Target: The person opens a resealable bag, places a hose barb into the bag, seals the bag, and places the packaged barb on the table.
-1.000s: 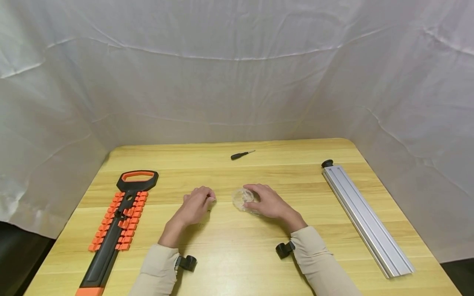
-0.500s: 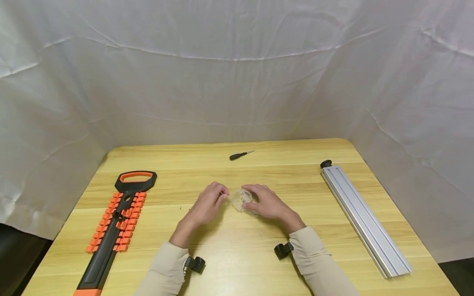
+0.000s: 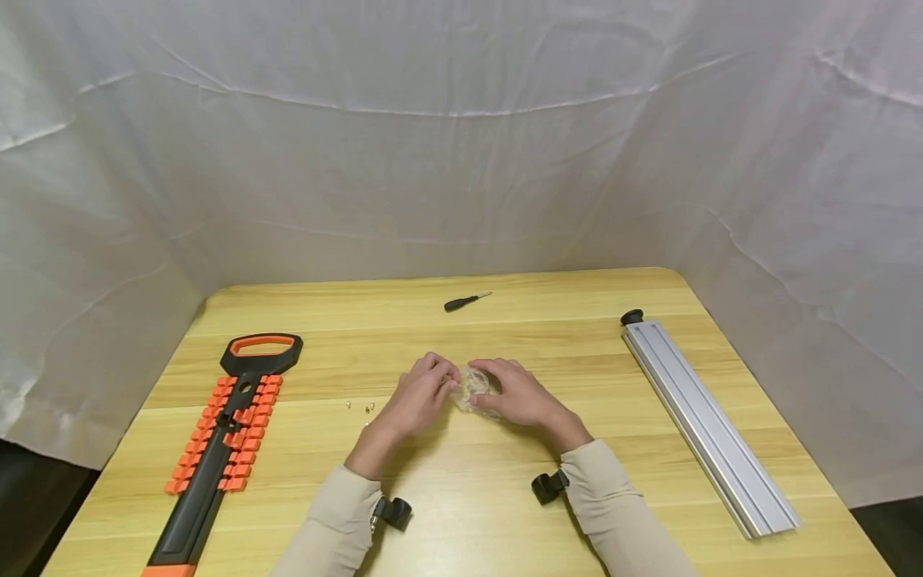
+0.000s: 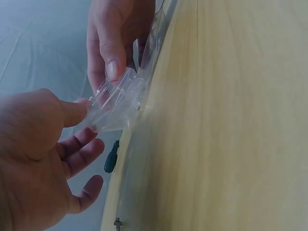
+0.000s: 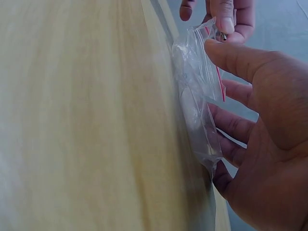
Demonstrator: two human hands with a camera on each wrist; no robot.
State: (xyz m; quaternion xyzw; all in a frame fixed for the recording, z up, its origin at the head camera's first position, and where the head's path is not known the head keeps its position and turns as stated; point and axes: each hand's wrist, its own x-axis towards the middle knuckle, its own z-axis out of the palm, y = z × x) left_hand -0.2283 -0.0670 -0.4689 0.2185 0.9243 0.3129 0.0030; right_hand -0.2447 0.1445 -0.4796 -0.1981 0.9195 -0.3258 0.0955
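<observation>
Bkgd: pale, wrinkled cloth (image 3: 454, 176), hung at back & both sides of a wood-grain table (image 3: 469, 521).

Hands: L hand (image 3: 420, 398) – thumb & finger pinch a sm. metal pc. (image 5: 224, 36), w/ other fingers loosely bent, per wrist views; sits just beside R hand. R hand (image 3: 521, 394) – thumb on one side, fingers on other, holding a clear plastic bag (image 5: 195, 118).

Bag: crumpled, red line along one edge (R wrist view), betw. the two hands, approx. mid-table. L hand's thumb & metal pc. at bag's edge; whether pc. is inside or outside, can't tell.

Nearby: several loose metal pcs. (image 3: 368, 410) on table, L of L hand; exact no. & type too sm. to read.

Arms: beige sleeves (image 3: 626, 513), blk. wrist devices (image 3: 397, 514), one per wrist.

Farther out: screwdriver (image 3: 460, 304), blk. handle, beyond hands nr. far edge, tip pointing R. Far L: blk. rack (image 3: 202, 481) w/ loop handle & rows of orange clips (image 3: 257, 430). Far R: silver metal profile (image 3: 710, 433), lying slantwise, blk. round knob (image 3: 632, 317) at far end.
</observation>
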